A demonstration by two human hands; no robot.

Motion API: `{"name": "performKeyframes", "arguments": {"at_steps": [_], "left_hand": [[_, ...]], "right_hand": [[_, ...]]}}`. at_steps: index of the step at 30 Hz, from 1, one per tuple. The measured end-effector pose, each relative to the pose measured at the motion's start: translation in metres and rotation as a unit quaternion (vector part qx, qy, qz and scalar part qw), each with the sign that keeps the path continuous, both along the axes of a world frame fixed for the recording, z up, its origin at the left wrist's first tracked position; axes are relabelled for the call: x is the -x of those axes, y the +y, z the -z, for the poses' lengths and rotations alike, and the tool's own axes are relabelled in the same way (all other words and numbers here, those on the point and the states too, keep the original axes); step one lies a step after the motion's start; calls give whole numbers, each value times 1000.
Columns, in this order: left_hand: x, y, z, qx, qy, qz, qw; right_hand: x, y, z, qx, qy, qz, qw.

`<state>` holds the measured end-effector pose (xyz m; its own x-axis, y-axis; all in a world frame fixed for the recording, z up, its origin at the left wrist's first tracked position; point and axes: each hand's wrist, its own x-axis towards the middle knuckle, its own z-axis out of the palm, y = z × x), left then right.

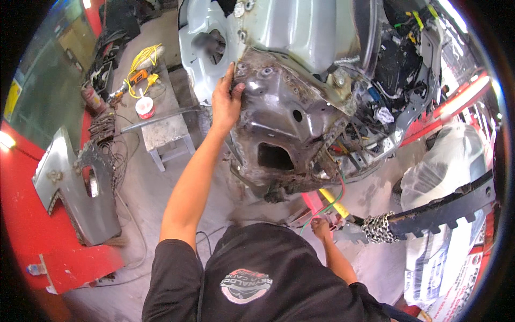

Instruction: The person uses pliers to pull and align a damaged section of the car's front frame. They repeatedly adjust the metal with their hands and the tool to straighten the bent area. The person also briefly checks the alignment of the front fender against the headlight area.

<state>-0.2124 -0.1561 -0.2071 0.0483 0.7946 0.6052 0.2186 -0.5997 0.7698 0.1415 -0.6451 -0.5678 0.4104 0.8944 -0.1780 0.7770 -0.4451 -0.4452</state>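
Observation:
My left hand lies along the left edge of a bare, stained metal body panel on a stripped car. Its fingers are stretched out and pressed to the metal, the thumb apart. Lower and to the right, my right hand is closed beside a red metal piece and a yellow bar. What it grips is too small and partly hidden to name. A red and green line hangs from the car down to that hand. The panel has a large dark square opening near its lower edge.
A bench at left carries an orange power tool, a yellow cord and a tub. A grey fender leans by the red wall. At right, a chain wraps a black toothed bar. Cables cross the floor.

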Motion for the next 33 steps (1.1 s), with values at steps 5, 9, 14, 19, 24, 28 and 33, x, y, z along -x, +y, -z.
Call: {"name": "performKeyframes", "arguments": {"at_steps": [5, 9, 14, 19, 24, 28, 33], "left_hand": [[1, -9, -10, 62, 7, 41, 997], [-10, -22, -21, 67, 49, 9, 996], [-34, -30, -15, 62, 70, -89, 992], [-37, -26, -7, 21, 79, -126, 989], [-38, -26, -5, 24, 56, -128, 990], [-31, -22, -12, 63, 19, -105, 992], [-31, -23, -14, 69, -30, -64, 995]], "right_hand": [[27, 37, -13, 10, -43, -66, 997], [34, 55, -11, 87, 100, -73, 988], [43, 69, -6, 41, 208, -67, 975], [34, 96, -43, 24, 143, -177, 973], [35, 135, -114, 127, 246, -127, 953], [61, 173, -186, 96, 261, -163, 947], [114, 214, -271, -64, 205, -263, 941]]}}
